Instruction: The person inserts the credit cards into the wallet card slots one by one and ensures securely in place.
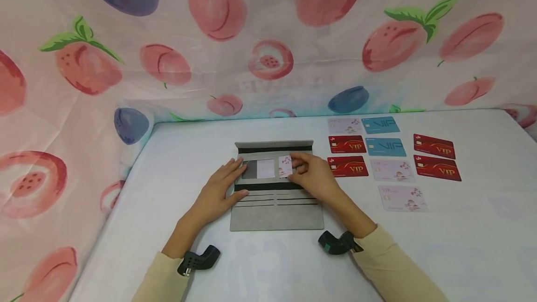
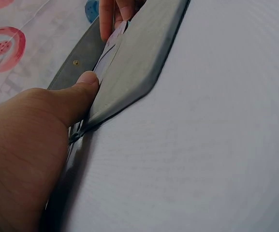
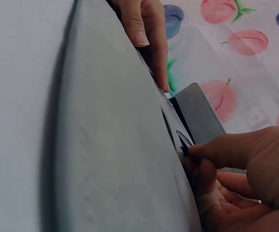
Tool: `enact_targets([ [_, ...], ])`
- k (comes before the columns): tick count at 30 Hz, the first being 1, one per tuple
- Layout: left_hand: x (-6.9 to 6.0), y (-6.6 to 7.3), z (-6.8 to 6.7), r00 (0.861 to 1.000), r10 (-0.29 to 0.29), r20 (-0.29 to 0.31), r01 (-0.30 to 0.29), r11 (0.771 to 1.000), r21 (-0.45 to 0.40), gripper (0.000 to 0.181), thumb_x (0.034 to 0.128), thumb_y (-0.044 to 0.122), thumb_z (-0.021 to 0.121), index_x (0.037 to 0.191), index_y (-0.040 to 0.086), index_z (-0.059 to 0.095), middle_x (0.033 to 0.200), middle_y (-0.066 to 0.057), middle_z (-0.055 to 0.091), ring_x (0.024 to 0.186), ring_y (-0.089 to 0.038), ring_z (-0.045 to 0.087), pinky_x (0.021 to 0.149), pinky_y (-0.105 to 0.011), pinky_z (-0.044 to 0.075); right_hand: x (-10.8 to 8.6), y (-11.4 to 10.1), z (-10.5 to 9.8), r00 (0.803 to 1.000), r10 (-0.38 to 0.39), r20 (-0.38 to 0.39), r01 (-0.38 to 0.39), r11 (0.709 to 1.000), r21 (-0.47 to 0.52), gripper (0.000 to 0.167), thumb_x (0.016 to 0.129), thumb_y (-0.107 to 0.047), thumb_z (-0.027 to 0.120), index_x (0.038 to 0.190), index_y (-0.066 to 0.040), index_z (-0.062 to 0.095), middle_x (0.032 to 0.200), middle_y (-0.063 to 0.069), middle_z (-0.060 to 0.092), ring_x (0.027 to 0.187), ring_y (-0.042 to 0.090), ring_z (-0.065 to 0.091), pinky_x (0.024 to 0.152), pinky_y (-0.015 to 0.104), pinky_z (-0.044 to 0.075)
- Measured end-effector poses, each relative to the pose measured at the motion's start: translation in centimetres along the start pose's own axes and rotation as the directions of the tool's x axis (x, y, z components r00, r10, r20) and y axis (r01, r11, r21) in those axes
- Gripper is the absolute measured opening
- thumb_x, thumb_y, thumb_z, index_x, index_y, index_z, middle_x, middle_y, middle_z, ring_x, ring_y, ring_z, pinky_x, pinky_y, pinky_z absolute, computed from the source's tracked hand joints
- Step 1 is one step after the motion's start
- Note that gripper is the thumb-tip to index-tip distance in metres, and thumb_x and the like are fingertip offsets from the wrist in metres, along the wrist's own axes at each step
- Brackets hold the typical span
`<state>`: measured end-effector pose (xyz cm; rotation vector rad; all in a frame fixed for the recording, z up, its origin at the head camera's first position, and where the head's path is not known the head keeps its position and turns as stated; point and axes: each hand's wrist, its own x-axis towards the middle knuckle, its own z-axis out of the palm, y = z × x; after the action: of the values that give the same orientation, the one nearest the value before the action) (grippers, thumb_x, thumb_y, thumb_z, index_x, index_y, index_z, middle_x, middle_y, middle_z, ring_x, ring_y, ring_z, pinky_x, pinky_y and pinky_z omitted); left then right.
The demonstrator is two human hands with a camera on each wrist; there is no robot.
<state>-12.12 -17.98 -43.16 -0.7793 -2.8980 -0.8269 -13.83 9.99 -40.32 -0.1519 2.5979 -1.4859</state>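
Observation:
A grey wallet [image 1: 277, 219] lies unfolded on the white table, with card slots along its lower part and a raised flap at the back. My right hand [image 1: 313, 176] pinches a pale card with pink flowers [image 1: 285, 166] at the right of the wallet's middle panel; how far it sits in a slot I cannot tell. To its left, a plain whitish piece [image 1: 265, 169] shows beside a dark grey patch in the same panel. On the wallet's left edge rests my left hand [image 1: 218, 193], thumb and fingers spread; the left wrist view shows its thumb [image 2: 87, 79] touching the wallet.
Right of the wallet lie several cards: red VIP cards [image 1: 437, 168], blue VIP cards [image 1: 385, 147] and pale flowered cards [image 1: 402, 198]. A fruit-patterned cloth [image 1: 268, 92] hangs behind and to the left of the table [image 1: 474, 236].

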Motion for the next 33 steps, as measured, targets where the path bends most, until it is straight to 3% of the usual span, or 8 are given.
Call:
enact_targets([
  [12,-0.07,-0.01,-0.03,1.000,-0.005,-0.003,0.005,1.000,-0.006,0.065,0.0950,0.027,0.072,0.151,0.004,0.049,0.164,-0.013,0.038,0.154,-0.038,0.030,0.126,-0.056,0.025,0.48,0.23,-0.74,0.990,-0.084,0.110,0.091,0.994,-0.062,0.061,0.086,-0.002,0.079,0.142,0.006,0.055,0.107,0.015,0.069,0.085,0.017,0.065,0.071,0.019,0.054],
  [33,0.00,0.11,-0.05,1.000,-0.005,0.002,0.005,1.000,0.001,0.066,0.0947,0.027,0.072,0.151,0.004,0.048,0.164,-0.015,0.038,0.154,-0.038,0.030,0.126,-0.056,0.026,0.83,0.33,-0.18,0.978,-0.167,0.122,0.182,0.975,-0.130,0.059,0.086,-0.004,0.080,0.140,0.004,0.057,0.102,0.011,0.068,0.080,0.014,0.059,0.067,0.021,0.049],
])
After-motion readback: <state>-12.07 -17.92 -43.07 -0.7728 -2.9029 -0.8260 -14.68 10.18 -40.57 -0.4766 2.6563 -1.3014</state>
